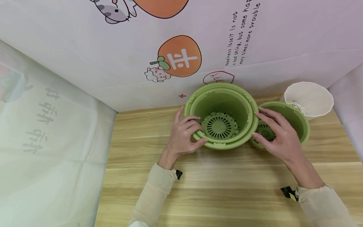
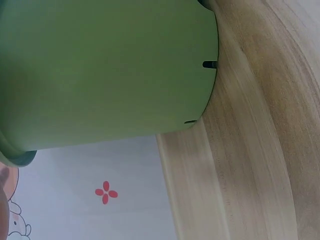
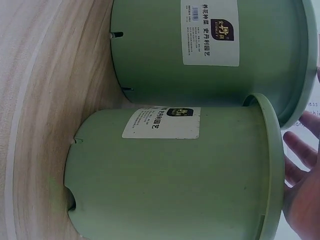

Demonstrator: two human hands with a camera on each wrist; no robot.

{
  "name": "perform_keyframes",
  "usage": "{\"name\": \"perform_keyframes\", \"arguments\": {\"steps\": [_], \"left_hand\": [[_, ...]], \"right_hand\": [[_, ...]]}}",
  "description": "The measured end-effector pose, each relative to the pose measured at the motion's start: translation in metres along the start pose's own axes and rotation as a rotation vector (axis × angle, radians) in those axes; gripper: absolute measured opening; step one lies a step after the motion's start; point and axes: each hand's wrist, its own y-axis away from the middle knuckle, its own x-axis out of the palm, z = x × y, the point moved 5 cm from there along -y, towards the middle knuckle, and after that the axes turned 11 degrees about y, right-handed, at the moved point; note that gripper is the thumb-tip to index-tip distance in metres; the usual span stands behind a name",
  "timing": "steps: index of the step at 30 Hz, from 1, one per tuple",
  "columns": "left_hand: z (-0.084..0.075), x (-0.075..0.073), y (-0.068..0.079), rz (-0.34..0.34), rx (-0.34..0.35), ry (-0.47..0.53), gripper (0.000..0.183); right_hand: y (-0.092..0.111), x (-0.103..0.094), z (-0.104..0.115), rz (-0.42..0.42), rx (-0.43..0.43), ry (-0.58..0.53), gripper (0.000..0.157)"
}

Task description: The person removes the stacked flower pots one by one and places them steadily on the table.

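Observation:
A large green flower pot (image 1: 212,145) stands upright against the back wall, with a second green rim, apparently an inner pot (image 1: 238,104), nested inside it. Its slotted bottom shows through the opening. My left hand (image 1: 184,134) grips the left side of the rims, fingers bent over the inner edge and thumb at the near side. Reaching over a smaller green flower pot (image 1: 305,126), my right hand (image 1: 283,140) touches the large pot's right rim with extended fingers. In the right wrist view, both the large pot (image 3: 155,60) and the smaller pot (image 3: 190,175) carry white labels.
A white pot (image 1: 312,97) with a perforated lower part stands behind the smaller green pot, at the back right corner. Wood-grain table surface (image 1: 215,189) lies in front of the pots. Printed white sheeting (image 1: 127,63) forms the back and side walls.

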Motion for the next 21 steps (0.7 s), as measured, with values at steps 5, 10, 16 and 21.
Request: {"name": "perform_keyframes", "arguments": {"steps": [5,10,16,21], "left_hand": [[-0.0008,0.0023,-0.0022,0.024,0.001,-0.016,0.069],[0.0000,0.0045,-0.0036,0.080,-0.027,-0.038,0.071],[-0.0006,0.0061,-0.0045,0.132,-0.005,-0.048,0.069],[0.0002,0.0061,-0.0044,0.155,-0.010,-0.044,0.065]], "right_hand": [[-0.0016,0.0005,-0.0017,0.030,0.014,-0.009,0.074],[-0.0030,0.0031,-0.0034,0.096,0.055,-0.044,0.074],[-0.0049,0.0057,-0.0036,0.140,0.056,-0.083,0.073],[-0.0053,0.0059,-0.0030,0.182,0.077,-0.102,0.070]]}}
